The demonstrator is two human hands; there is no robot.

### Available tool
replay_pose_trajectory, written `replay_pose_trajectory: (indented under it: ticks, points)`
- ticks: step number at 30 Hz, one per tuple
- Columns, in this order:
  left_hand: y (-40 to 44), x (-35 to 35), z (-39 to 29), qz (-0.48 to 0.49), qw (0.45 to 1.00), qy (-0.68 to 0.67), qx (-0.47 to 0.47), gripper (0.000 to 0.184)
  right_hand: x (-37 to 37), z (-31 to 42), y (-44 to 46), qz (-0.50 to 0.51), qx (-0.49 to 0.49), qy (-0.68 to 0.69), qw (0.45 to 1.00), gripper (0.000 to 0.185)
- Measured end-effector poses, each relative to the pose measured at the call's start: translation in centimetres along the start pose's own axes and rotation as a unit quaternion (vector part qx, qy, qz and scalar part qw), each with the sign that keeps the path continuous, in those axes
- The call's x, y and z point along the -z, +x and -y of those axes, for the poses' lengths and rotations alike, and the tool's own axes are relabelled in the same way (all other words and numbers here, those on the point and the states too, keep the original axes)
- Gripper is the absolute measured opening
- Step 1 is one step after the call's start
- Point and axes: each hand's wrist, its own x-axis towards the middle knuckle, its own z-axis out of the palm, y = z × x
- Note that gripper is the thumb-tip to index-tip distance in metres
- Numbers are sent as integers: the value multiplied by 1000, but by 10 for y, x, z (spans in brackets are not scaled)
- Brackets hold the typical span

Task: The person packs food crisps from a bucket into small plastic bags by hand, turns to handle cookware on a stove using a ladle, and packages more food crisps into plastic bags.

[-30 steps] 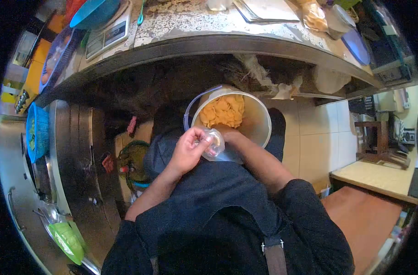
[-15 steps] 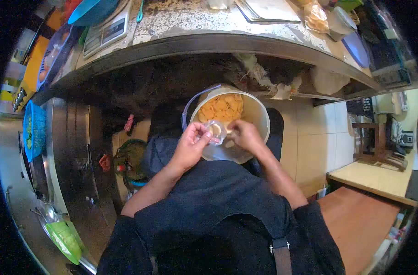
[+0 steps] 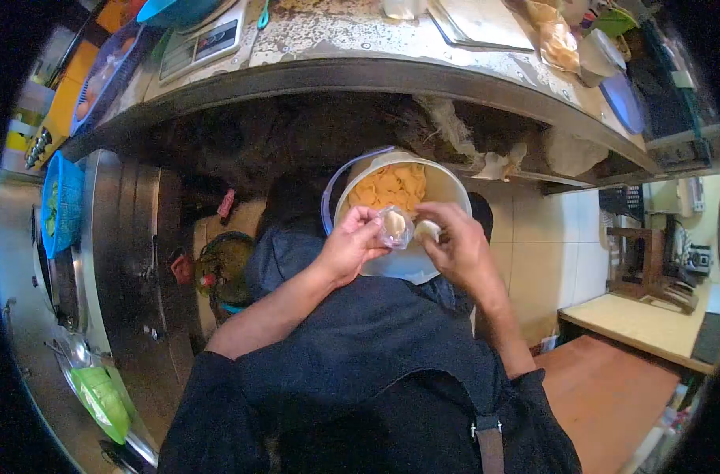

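Note:
Between my knees stands a white bucket (image 3: 456, 189) with orange, flat chip-like pieces (image 3: 388, 189) heaped on its far side. Over the bucket, my left hand (image 3: 352, 245) pinches a small clear plastic bag (image 3: 395, 227); something pale and round lies inside it. Just right of the bag, my right hand (image 3: 461, 243) is closed with thumb and fingers around a pale, roundish piece (image 3: 428, 231). I cannot make out exactly what that piece is. The two hands are close together but apart.
A worktop edge (image 3: 336, 67) runs across ahead, with a scale (image 3: 206, 47) and papers (image 3: 482, 22) on it. At left are a blue basket (image 3: 62, 205) and metal cabinets (image 3: 127, 276). A reddish-brown board (image 3: 613, 387) lies at lower right.
My right hand has come up and turned, and a pale piece now shows in its fingers. My left hand and the bag have shifted slightly right. The head view has moved a little.

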Motion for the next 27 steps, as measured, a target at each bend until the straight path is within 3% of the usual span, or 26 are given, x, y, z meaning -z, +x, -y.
replay_pose_trajectory:
  ticks: [2,3,6,7,10,11,14,17,20,21,24,27]
  points:
    - [-3,-2,-4,-1,1000,-19,10,15,-4,-2,2,-33,-36,40,998,39]
    - [-6,-5,-7,2,999,-34,10,14,-6,0,3,-33,-25,4,999,39]
    - [-7,-3,-6,16,998,-56,5,17,-22,8,8,29,50,63,996,36]
    - [-9,0,-5,20,998,-60,2,19,-24,13,10,34,0,106,994,30]
    - [-21,4,-10,-20,999,34,-10,25,-27,-36,24,-59,-37,3,998,25]
    - [-21,11,-5,-13,996,75,-51,31,-31,-56,30,-57,-65,40,995,23]
    - [-36,7,-4,-34,989,107,-93,32,-55,-109,55,117,-160,-213,957,26]
    - [-44,0,-10,-45,977,166,-128,31,-108,-161,90,167,-186,-254,934,23]
    - [-46,8,-13,-50,945,293,-140,28,-156,-203,105,125,-160,-277,939,25]
    - [-47,8,-11,-55,965,230,-112,25,-159,-211,111,194,-188,-286,919,26]
    - [-49,22,-10,-37,958,258,-124,24,-166,-218,99,109,-210,-225,945,30]
    - [-53,25,-14,-34,976,195,-87,26,-181,-240,95,121,-218,-247,936,36]
